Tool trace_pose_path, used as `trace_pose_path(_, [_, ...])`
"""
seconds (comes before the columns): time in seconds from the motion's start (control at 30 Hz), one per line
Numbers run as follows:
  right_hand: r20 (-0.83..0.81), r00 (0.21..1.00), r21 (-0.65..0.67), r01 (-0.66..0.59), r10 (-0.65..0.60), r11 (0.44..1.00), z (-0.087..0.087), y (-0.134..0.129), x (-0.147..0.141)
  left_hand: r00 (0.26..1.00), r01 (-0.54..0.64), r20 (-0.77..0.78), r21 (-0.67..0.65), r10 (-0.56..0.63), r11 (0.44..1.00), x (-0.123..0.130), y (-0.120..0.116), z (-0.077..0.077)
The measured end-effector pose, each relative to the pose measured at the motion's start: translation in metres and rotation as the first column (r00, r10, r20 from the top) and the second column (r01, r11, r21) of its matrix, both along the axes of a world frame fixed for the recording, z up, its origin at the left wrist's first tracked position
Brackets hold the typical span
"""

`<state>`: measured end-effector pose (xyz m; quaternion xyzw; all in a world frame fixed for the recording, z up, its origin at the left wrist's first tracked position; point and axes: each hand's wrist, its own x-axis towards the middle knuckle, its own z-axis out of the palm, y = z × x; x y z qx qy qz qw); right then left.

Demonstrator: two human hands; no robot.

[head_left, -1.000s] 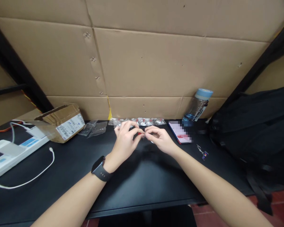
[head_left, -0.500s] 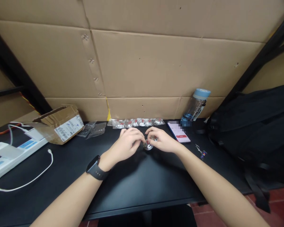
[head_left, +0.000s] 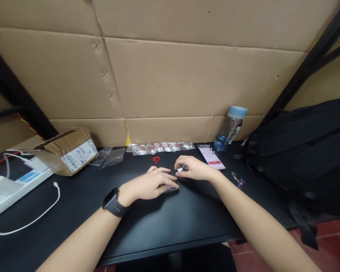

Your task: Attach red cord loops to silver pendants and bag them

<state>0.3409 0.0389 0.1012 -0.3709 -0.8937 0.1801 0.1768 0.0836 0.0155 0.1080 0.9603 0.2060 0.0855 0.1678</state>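
Note:
Near the middle of the black table, my right hand (head_left: 197, 169) has its fingers curled around a shiny round metal piece (head_left: 182, 168). To its left, my left hand (head_left: 151, 183), with a dark watch on the wrist, grips a clear, glossy round piece (head_left: 173, 187) between thumb and fingers, low over the tabletop. Its fingers partly cover this piece, so I cannot make out its kind. A small red looped cord (head_left: 156, 159) lies beyond my left hand. Behind it runs a row of several shiny round pieces in clear bags (head_left: 167, 147).
An opened cardboard box (head_left: 78, 153) and clear plastic bags (head_left: 110, 156) lie left, beside a white power strip (head_left: 19, 185) and white cable (head_left: 42, 215). Right are a phone (head_left: 212, 158), a water bottle (head_left: 229, 128), a keychain (head_left: 239, 181) and a black backpack (head_left: 303, 151).
The red cord now lies on the table behind my left hand. My hands have moved apart: the left came nearer with the clear piece, the right keeps the metal piece.

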Motion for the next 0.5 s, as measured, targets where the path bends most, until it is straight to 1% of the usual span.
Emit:
trace_pose_path(0.03, [0.012,0.999,0.029,0.031,-0.031,0.999,-0.002,0.002,0.003,1.000,-0.003,0.016,-0.001,0.003,1.000,-0.004,0.005,0.003])
trace_pose_path(0.07, [0.020,0.998,0.057,0.059,-0.060,0.997,-0.004,0.005,0.006,0.999,-0.034,0.041,0.012,0.033,0.999,-0.009,0.010,0.004])
trace_pose_path(0.1, [0.023,0.996,0.076,0.082,-0.084,0.994,-0.006,0.007,0.009,0.992,-0.100,0.084,0.040,0.097,0.994,-0.015,0.017,0.004])
trace_pose_path(0.13, [0.022,0.995,0.079,0.098,-0.101,0.992,-0.008,0.009,0.012,0.974,-0.195,0.131,0.078,0.183,0.978,-0.021,0.024,0.002])
trace_pose_path(0.17, [0.018,0.994,0.063,0.109,-0.110,0.992,-0.009,0.010,0.014,0.941,-0.314,0.167,0.122,0.293,0.942,-0.026,0.031,-0.001])
trace_pose_path(0.2, [0.014,0.993,0.033,0.116,-0.116,0.993,-0.010,0.012,0.016,0.898,-0.424,0.199,0.163,0.391,0.891,-0.031,0.037,-0.006])
trace_pose_path(0.23, [0.012,0.993,-0.002,0.122,-0.122,0.993,-0.010,0.013,0.017,0.868,-0.489,0.199,0.196,0.454,0.850,-0.035,0.043,-0.011])
trace_pose_path(0.27, [0.011,0.992,-0.032,0.128,-0.128,0.991,-0.010,0.013,0.018,0.856,-0.516,0.177,0.220,0.486,0.828,-0.037,0.047,-0.017])
trace_pose_path(0.3, [0.011,0.991,-0.053,0.134,-0.133,0.990,-0.010,0.013,0.018,0.855,-0.518,0.149,0.231,0.497,0.823,-0.038,0.050,-0.022])
trace_pose_path(0.37, [0.006,0.990,-0.067,0.140,-0.140,0.988,-0.009,0.013,0.018,0.863,-0.504,0.105,0.235,0.494,0.831,-0.038,0.053,-0.031])
trace_pose_path(0.43, [-0.005,0.991,-0.062,0.134,-0.135,0.989,-0.008,0.013,0.017,0.873,-0.485,0.077,0.239,0.481,0.841,-0.036,0.052,-0.036])
trace_pose_path(0.5, [-0.012,0.991,-0.053,0.129,-0.130,0.990,-0.009,0.014,0.016,0.878,-0.473,0.057,0.250,0.475,0.845,-0.034,0.050,-0.037])
